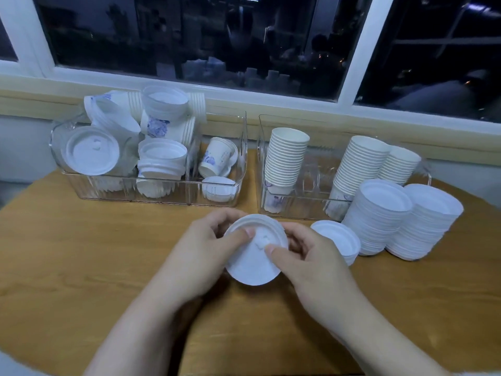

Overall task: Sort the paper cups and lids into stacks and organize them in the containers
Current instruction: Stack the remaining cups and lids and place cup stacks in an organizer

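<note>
1. While both hands work at mid-counter, the left hand (206, 256) and right hand (306, 256) share one grip on a white plastic lid (252, 264), each thumb pressed on its top face and the fingers curled under its rim; whether more lids are nested beneath it cannot be told.
2. Just right of the held lid, a short stack of lids (337, 240) rests on the wooden counter (81, 253), and beyond it two tall lid stacks (379, 215) stand side by side, touching the front of the right container (261, 164).
3. Inside the right container, three columns of paper cups (287, 158) lean somewhat but are nested in order.
4. Inside the left container (242, 147), loose cups and lids (151, 142) remain jumbled, some on their sides, so sorting is judged only partly done.
5. Risk, judged: the tall lid stacks lean and stand near the right wrist; a careless sweep while setting the lid down could topple them.
6. Risk, judged: a lid placed off-centre on the short stack may fail to nest and slide off.
</note>
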A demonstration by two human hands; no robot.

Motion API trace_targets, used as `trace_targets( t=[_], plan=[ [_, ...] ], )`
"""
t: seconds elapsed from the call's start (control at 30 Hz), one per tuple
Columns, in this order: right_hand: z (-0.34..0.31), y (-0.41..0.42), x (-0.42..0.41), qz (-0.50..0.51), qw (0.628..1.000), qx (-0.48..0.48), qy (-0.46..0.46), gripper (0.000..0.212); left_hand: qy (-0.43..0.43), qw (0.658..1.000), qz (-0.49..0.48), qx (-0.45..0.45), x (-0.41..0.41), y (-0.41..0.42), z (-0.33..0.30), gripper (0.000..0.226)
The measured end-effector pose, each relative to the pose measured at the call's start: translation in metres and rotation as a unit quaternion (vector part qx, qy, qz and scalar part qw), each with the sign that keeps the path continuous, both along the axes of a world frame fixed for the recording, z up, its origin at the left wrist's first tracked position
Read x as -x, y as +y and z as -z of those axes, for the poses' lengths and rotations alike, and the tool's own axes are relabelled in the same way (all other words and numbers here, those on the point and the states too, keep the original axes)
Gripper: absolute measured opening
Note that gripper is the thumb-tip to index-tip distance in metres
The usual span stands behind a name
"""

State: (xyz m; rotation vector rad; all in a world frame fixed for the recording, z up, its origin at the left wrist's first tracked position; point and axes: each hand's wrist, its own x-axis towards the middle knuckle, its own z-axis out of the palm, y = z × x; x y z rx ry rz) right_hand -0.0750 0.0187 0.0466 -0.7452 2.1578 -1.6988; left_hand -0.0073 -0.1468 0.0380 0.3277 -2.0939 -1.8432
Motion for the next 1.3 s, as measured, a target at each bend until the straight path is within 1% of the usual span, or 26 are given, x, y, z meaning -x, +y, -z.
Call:
trace_targets(
  t=[0.07,0.17,0.2,0.23,0.27,0.3,0.33,0.4,0.47,0.5,0.57,0.67,0.7,0.73,0.8,0.83,0.93,1.0,1.07,1.1,1.13,1.17,1.2,1.23,1.27,1.3],
  plan=[
    [-0.001,0.009,0.000,0.004,1.000,-0.002,0.005,0.020,0.004,1.000,0.000,0.013,0.005,0.007,0.000,0.019],
    [-0.006,0.027,0.004,-0.015,1.000,0.002,0.028,0.018,-0.010,1.000,0.008,0.019,0.012,0.021,-0.003,0.014],
    [-0.009,0.035,0.005,-0.023,0.999,0.002,0.031,0.022,-0.014,1.000,0.003,0.016,0.015,0.025,-0.004,0.014],
    [-0.010,0.044,0.007,-0.019,0.999,0.005,0.035,0.031,-0.016,1.000,-0.013,0.009,0.019,0.029,-0.003,0.015],
    [-0.010,0.054,0.010,0.002,0.999,0.012,0.037,0.039,-0.014,0.999,-0.036,-0.001,0.023,0.032,-0.003,0.018],
    [-0.009,0.066,0.014,0.028,0.998,0.017,0.044,0.041,-0.013,0.998,-0.060,-0.015,0.028,0.035,-0.003,0.022],
    [-0.007,0.079,0.019,0.055,0.997,0.016,0.051,0.040,-0.015,0.996,-0.079,-0.030,0.033,0.039,-0.004,0.025],
    [0.002,0.103,0.028,0.095,0.993,-0.021,0.066,0.040,-0.032,0.994,-0.098,-0.043,0.044,0.047,-0.006,0.026],
    [0.010,0.121,0.034,0.118,0.990,-0.055,0.061,0.038,-0.041,0.992,-0.115,-0.031,0.056,0.057,-0.009,0.020],
    [0.014,0.127,0.036,0.118,0.989,-0.064,0.055,0.037,-0.036,0.991,-0.131,-0.021,0.062,0.063,-0.010,0.018],
    [0.019,0.135,0.039,0.108,0.991,-0.069,0.036,0.031,-0.036,0.987,-0.158,0.006,0.073,0.075,-0.012,0.022],
    [0.023,0.138,0.045,0.096,0.993,-0.075,0.011,0.012,-0.052,0.984,-0.169,0.014,0.087,0.089,-0.015,0.020],
    [0.022,0.137,0.046,0.091,0.993,-0.068,0.004,0.009,-0.054,0.984,-0.167,0.011,0.092,0.092,-0.016,0.019],
    [0.021,0.136,0.047,0.080,0.995,-0.052,-0.005,0.010,-0.056,0.984,-0.167,0.012,0.097,0.094,-0.016,0.022],
    [0.022,0.133,0.048,0.043,0.999,-0.025,-0.019,0.025,-0.068,0.984,-0.165,0.023,0.105,0.098,-0.013,0.031],
    [0.024,0.131,0.049,0.030,0.999,-0.024,-0.022,0.028,-0.080,0.983,-0.160,0.026,0.109,0.100,-0.011,0.032],
    [0.032,0.124,0.051,0.010,1.000,-0.024,-0.016,0.022,-0.110,0.983,-0.148,0.023,0.112,0.108,-0.005,0.030],
    [0.035,0.123,0.053,0.006,1.000,-0.015,-0.008,0.020,-0.108,0.982,-0.154,0.036,0.112,0.110,-0.003,0.022],
    [0.035,0.122,0.054,0.004,1.000,-0.013,-0.002,0.023,-0.094,0.979,-0.169,0.071,0.111,0.111,-0.002,0.020],
    [0.035,0.122,0.054,0.005,1.000,-0.012,0.000,0.023,-0.076,0.975,-0.180,0.103,0.108,0.111,-0.003,0.019],
    [0.035,0.122,0.056,0.005,1.000,-0.012,0.004,0.021,-0.044,0.969,-0.191,0.151,0.105,0.112,-0.006,0.014],
    [0.035,0.122,0.056,0.006,1.000,-0.012,0.010,0.019,0.009,0.956,-0.199,0.217,0.100,0.112,-0.008,0.008],
    [0.036,0.122,0.058,0.007,1.000,-0.012,0.015,0.019,0.073,0.935,-0.191,0.290,0.096,0.110,-0.008,0.008],
    [0.038,0.122,0.058,0.008,1.000,-0.009,0.016,0.021,0.117,0.912,-0.155,0.360,0.092,0.108,-0.006,0.013],
    [0.039,0.122,0.059,0.011,1.000,-0.007,0.018,0.027,0.137,0.891,-0.102,0.421,0.088,0.106,-0.001,0.020],
    [0.040,0.121,0.059,0.017,1.000,-0.007,0.018,0.032,0.133,0.873,-0.051,0.466,0.085,0.105,0.004,0.026]
  ],
)
